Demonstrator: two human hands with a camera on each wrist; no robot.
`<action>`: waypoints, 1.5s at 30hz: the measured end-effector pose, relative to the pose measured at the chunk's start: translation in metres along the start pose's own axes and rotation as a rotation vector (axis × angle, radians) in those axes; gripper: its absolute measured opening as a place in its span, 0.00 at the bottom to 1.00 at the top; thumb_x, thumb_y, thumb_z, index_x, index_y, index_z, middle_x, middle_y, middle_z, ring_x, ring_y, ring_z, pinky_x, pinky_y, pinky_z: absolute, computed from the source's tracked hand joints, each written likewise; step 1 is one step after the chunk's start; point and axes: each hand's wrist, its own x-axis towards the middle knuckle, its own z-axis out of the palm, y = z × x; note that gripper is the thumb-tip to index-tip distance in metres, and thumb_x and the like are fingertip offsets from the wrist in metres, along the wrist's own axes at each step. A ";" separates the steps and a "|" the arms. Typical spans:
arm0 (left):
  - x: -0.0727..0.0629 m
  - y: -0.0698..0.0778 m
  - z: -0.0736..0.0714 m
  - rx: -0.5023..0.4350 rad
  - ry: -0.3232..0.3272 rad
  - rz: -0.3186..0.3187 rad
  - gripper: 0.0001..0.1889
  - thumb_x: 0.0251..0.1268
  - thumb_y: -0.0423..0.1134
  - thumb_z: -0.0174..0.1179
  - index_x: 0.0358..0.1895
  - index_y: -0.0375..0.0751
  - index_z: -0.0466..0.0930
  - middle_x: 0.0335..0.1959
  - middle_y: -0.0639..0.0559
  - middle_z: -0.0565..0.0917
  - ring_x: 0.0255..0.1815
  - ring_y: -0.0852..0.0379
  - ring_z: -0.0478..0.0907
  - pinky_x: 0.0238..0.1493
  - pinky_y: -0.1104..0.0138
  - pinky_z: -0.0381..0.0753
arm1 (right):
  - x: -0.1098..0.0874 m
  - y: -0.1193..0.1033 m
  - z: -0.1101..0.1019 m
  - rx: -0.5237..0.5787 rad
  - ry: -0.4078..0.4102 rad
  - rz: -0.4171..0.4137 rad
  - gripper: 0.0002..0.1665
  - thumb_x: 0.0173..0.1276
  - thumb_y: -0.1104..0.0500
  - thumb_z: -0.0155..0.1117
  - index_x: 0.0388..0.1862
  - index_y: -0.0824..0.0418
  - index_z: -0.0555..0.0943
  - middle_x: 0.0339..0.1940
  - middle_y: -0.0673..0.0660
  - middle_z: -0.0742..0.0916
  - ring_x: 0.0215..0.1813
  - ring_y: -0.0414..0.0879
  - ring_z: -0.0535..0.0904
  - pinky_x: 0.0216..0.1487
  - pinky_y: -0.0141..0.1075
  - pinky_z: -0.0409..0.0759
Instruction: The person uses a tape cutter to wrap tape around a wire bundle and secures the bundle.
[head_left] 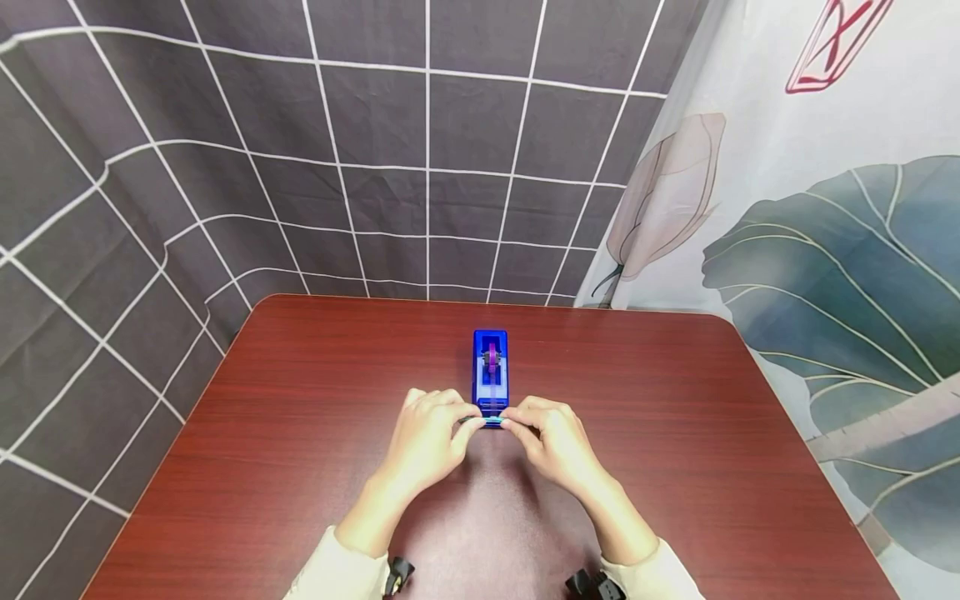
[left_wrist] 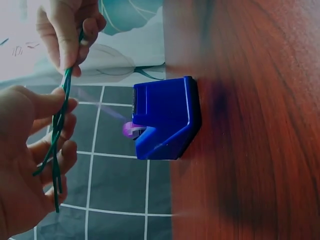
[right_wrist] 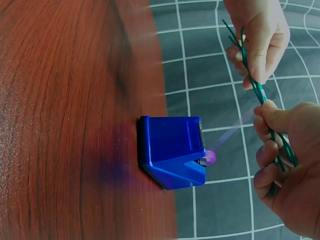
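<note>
Between both hands stretches a bundle of thin green wires point(left_wrist: 59, 125), its loose ends spreading past the fingers. My left hand point(head_left: 427, 437) pinches it on one side with thumb and fingertips, and my right hand point(head_left: 547, 442) pinches it on the other, the fingertips close together. A blue tape dispenser point(head_left: 491, 375) stands just beyond the hands, with a purple roll point(left_wrist: 131, 130) inside. From the roll a translucent strip of tape point(right_wrist: 227, 137) runs up toward the bundle. A pale, shiny band shows on the wires point(right_wrist: 262, 94) between the fingertips.
The dispenser stands on a reddish-brown wooden table point(head_left: 300, 483). A dark gridded curtain point(head_left: 375, 167) hangs behind the table's far edge, and a pale leaf-patterned curtain point(head_left: 787, 150) hangs on the right. Dark wrist cameras point(head_left: 596, 583) sit at the sleeves.
</note>
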 end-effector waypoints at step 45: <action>0.002 0.001 0.007 -0.127 -0.042 -0.145 0.04 0.66 0.41 0.68 0.36 0.48 0.91 0.27 0.59 0.82 0.33 0.57 0.78 0.38 0.61 0.68 | 0.006 -0.001 -0.005 0.118 -0.149 0.411 0.16 0.74 0.61 0.62 0.22 0.53 0.81 0.18 0.42 0.76 0.22 0.35 0.68 0.25 0.31 0.68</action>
